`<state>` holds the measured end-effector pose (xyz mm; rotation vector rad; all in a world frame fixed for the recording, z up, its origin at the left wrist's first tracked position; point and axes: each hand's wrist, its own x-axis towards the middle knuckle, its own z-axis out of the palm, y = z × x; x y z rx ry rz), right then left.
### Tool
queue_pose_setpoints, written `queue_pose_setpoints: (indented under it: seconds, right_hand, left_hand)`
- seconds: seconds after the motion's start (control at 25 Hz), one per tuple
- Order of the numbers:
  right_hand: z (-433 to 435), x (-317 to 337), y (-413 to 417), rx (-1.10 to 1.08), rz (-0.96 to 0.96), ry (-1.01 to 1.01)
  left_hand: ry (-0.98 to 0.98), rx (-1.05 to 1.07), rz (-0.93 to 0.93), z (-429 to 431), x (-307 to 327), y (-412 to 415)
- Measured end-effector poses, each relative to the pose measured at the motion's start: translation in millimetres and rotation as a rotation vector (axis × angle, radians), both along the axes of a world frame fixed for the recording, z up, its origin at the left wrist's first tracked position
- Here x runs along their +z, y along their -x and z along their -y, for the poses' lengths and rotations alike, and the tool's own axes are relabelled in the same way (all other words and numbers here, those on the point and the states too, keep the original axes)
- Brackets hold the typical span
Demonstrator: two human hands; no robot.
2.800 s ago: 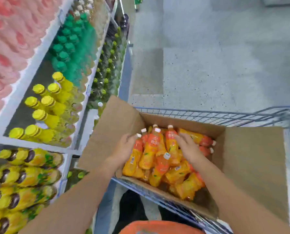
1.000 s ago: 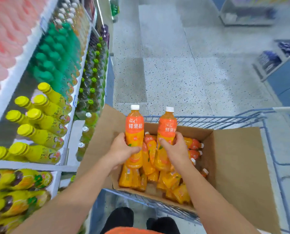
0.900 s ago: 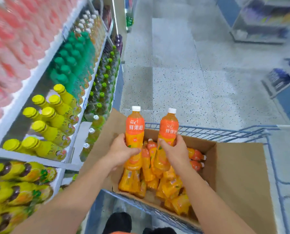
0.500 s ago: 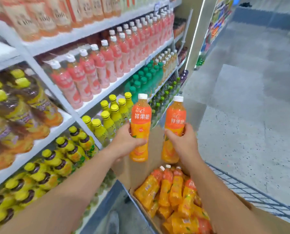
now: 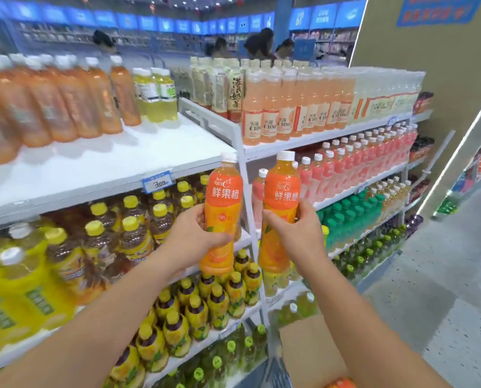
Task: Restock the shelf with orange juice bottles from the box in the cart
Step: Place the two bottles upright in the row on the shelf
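Observation:
My left hand [image 5: 195, 238] grips one orange juice bottle [image 5: 223, 203] upright around its lower body. My right hand [image 5: 298, 236] grips a second orange juice bottle [image 5: 281, 191] the same way, just to the right. Both bottles have white caps and orange labels and are raised in front of the shelving. The white top shelf [image 5: 99, 161] at upper left has a bare front area, with orange bottles [image 5: 66, 99] standing at its back. A flap of the cardboard box [image 5: 309, 351] shows at the bottom; the cart is hidden apart from a bit of wire below.
A white upright post [image 5: 247, 197] divides the shelving just behind the two bottles. Yellow-capped bottles [image 5: 127, 233] fill the lower left shelves, pink and green bottles [image 5: 356, 175] the right ones. Several people [image 5: 258, 46] stand far off. Speckled floor [image 5: 443, 289] lies to the right.
Both hands lifted the two bottles out of the box and up toward the shelf. My view swung from the cart up to the shelves, so the box dropped to the bottom edge.

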<state>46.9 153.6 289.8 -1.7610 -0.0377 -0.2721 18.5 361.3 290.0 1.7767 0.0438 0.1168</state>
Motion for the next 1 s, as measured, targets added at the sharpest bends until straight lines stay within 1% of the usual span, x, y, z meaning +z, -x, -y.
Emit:
queue_pose_setpoints:
  seconds: [0.28,0.48,0.68,0.84,1.0]
  right_hand:
    - [-176.5,64.7,-15.7,0.192,0.142,0.000]
    - [-285.4,86.3,-27.6,0.290,0.165,-0.011]
    - [-374.9,98.8,-41.3,0.425,0.185,-0.030]
    - [-438.5,106.9,-54.5,0.567,0.189,-0.062]
    - [-487.7,109.6,-65.3,0.680,0.193,-0.078]
  left_hand:
    - [-0.039,0.231,0.184,-168.4,70.3,24.4]
    - [-0.043,0.359,0.237,-268.3,93.1,38.9]
    - [-0.030,0.524,0.245,-340.8,96.8,43.5]
    - [-0.015,0.643,0.246,-379.6,104.6,49.9]
    - [-0.069,0.739,0.228,-410.2,109.3,53.5]
